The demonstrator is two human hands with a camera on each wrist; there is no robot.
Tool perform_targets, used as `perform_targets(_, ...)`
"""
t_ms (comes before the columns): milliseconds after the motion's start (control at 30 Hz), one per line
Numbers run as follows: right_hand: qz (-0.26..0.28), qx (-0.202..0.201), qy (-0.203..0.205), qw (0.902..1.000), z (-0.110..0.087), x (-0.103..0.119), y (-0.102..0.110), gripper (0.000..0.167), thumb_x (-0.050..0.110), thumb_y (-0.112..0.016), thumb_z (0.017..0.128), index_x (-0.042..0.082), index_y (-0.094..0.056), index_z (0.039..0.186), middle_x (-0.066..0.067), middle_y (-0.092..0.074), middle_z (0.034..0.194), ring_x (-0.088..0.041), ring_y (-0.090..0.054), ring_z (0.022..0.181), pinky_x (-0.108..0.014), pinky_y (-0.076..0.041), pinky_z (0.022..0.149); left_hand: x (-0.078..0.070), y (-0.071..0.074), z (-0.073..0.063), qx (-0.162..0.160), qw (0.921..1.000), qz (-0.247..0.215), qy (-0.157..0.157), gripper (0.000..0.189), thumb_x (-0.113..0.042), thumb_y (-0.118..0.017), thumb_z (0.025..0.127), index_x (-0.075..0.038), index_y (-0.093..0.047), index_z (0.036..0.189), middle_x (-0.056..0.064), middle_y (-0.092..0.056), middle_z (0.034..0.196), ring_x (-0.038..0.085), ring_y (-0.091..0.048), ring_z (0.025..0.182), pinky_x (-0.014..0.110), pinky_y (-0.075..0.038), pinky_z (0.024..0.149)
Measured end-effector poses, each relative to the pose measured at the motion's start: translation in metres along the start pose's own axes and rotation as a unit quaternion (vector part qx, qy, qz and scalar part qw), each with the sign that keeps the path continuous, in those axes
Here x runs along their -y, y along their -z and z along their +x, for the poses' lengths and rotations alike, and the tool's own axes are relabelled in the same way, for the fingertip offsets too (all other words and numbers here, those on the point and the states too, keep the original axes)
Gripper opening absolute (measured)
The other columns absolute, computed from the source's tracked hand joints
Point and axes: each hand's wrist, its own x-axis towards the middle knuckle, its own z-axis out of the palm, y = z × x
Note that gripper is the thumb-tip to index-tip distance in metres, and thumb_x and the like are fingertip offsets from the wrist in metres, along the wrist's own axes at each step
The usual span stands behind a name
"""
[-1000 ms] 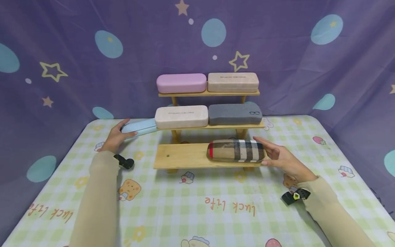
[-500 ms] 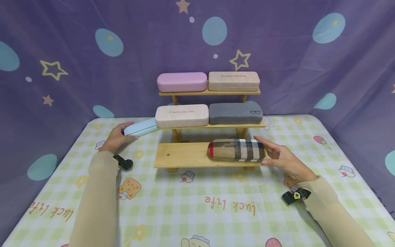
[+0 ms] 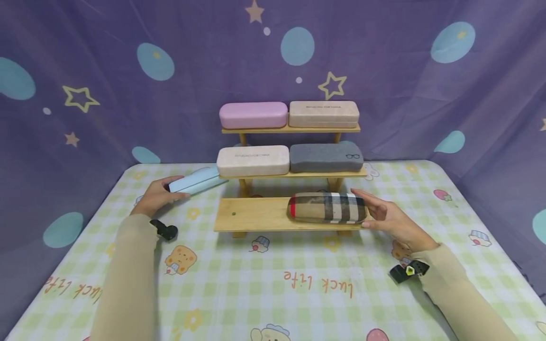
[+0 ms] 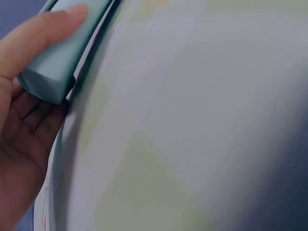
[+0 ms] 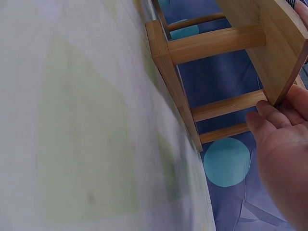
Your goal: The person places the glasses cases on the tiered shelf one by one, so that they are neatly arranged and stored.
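In the head view, my left hand (image 3: 155, 196) grips the near end of a light blue glasses case (image 3: 198, 181), left of the wooden stand. The left wrist view shows the thumb on top of the case (image 4: 67, 48) and the fingers below. The case's far end is partly hidden behind the white glasses case (image 3: 253, 160). My right hand (image 3: 394, 220) holds the right end of a plaid glasses case (image 3: 326, 207) on the bottom shelf, thumb in front and index finger behind. In the right wrist view, fingertips of this hand (image 5: 284, 139) touch the shelf board's end.
The three-step wooden stand (image 3: 251, 214) also bears a grey case (image 3: 326, 157) on the middle shelf. A pink case (image 3: 253, 115) and a beige case (image 3: 324, 113) sit on top. A checked cloth (image 3: 239, 293) covers the table; a purple curtain (image 3: 204, 61) hangs behind.
My left hand has come slightly nearer with the light blue case, which now slants more across the table. The right hand and the plaid case stay in place.
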Motion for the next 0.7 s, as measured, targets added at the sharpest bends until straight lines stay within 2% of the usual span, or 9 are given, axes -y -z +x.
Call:
perform_targets(133,0.000,0.001,0.003,1.0000,0.000,-0.001,0.000,0.071,0.000,-0.060,0.090,0.021,-0.027,0.150,-0.001,-0.013,0.158,-0.015,-0.004,0.145,-0.008,-0.020,0.105,0.005,0.007,-0.010,-0.020,0.9998,-0.003,-0.004,0.078,-0.035,-0.080,0.075,-0.012,-0.045,0.142,0.009,-0.052,0.126,0.010,-0.051,0.095,0.019,-0.046,0.071)
perform_targets(267,0.005,0.007,0.014,0.9999,-0.001,0.000,0.000,0.072,-0.001,-0.060,0.089,0.016,-0.026,0.151,0.000,-0.013,0.158,-0.015,-0.001,0.145,-0.011,-0.018,0.107,0.003,0.017,-0.021,-0.034,0.9994,-0.004,-0.009,0.076,-0.034,-0.079,0.076,-0.013,-0.046,0.141,-0.001,-0.053,0.122,0.007,-0.051,0.094,0.021,-0.046,0.071)
perform_targets(433,0.017,0.008,0.016,0.9997,0.000,0.000,0.000,0.073,-0.002,-0.060,0.089,0.015,-0.025,0.151,0.000,-0.013,0.158,-0.017,-0.001,0.145,-0.007,-0.022,0.103,-0.007,0.030,-0.037,-0.036,0.9992,0.012,-0.009,0.074,-0.035,-0.080,0.075,-0.019,-0.048,0.140,-0.009,-0.054,0.116,0.005,-0.053,0.093,0.021,-0.046,0.073)
perform_targets(600,0.016,0.008,0.015,0.9997,0.000,0.000,0.000,0.072,-0.002,-0.060,0.090,0.015,-0.025,0.151,-0.002,-0.012,0.159,-0.017,-0.002,0.145,-0.007,-0.023,0.102,-0.016,0.041,-0.055,-0.051,0.9973,0.038,-0.038,0.072,-0.027,-0.081,0.075,-0.013,-0.050,0.139,-0.018,-0.056,0.105,0.002,-0.054,0.087,0.019,-0.046,0.069)
perform_targets(700,0.011,0.009,0.013,0.9998,-0.001,0.001,0.000,0.072,-0.001,-0.059,0.090,0.017,-0.025,0.151,-0.002,-0.012,0.159,-0.015,-0.002,0.145,-0.006,-0.022,0.102,-0.021,0.046,-0.066,-0.047,0.9967,0.048,-0.045,0.072,-0.025,-0.081,0.075,-0.013,-0.050,0.139,-0.021,-0.056,0.104,0.002,-0.055,0.086,0.020,-0.047,0.068)
